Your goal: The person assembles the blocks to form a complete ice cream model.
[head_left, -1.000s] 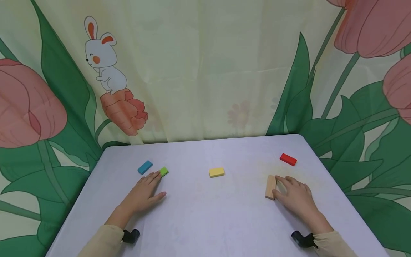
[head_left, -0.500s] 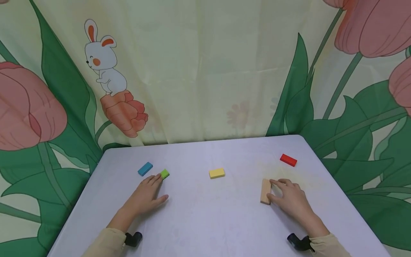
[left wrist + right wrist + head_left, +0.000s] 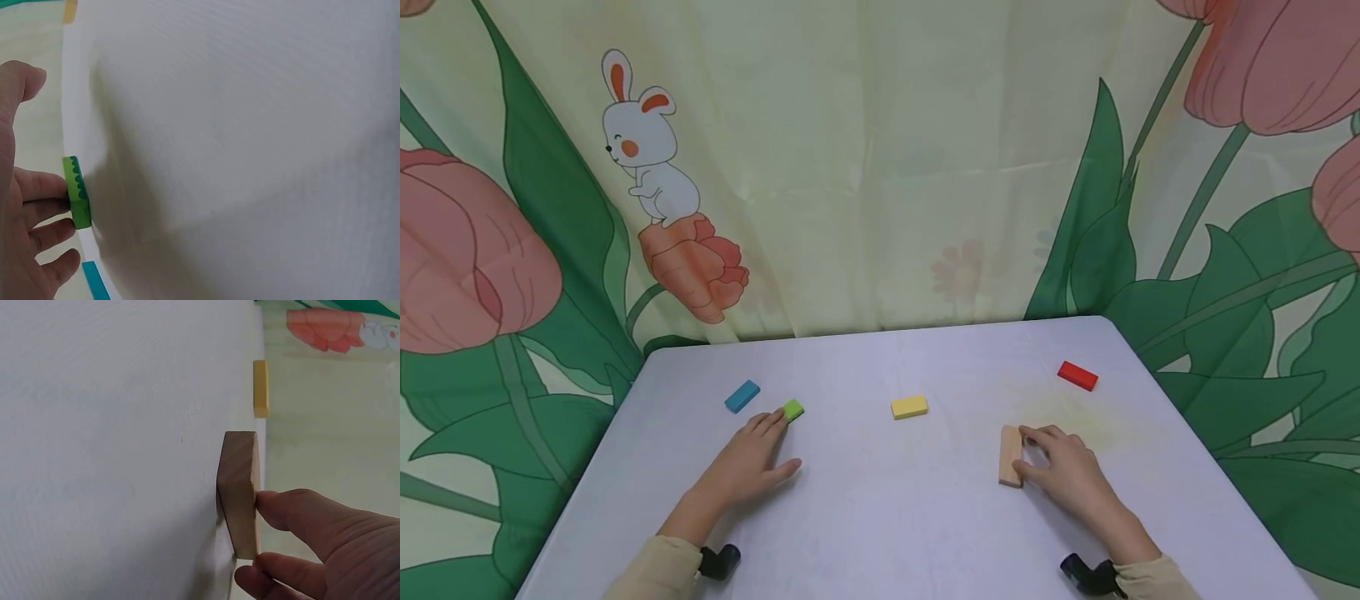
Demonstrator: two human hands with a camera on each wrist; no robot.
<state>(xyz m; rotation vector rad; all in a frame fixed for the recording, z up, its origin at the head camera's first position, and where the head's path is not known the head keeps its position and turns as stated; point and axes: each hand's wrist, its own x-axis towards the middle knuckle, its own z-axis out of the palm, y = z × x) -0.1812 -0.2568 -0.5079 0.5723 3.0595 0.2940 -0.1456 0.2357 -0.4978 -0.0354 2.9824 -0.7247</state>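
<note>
On the white table (image 3: pixel 865 525), head view: the left hand (image 3: pixel 741 468), back upward, extends its fingers to the green block (image 3: pixel 794 410), thumb spread; the right hand (image 3: pixel 1066 468) arches just right of the plain wooden block (image 3: pixel 1011 455).
Left wrist: fingers relaxed, nearly straight, touching the green block; blue block (image 3: pixel 96 282) nearby.
Right wrist: bent thumb and fingertip touch the plain wooden block; cannot tell whether they pinch it.

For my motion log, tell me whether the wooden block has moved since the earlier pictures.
Yes: judged against the red block in the head view, the wooden block has shifted left and toward the person.
</note>
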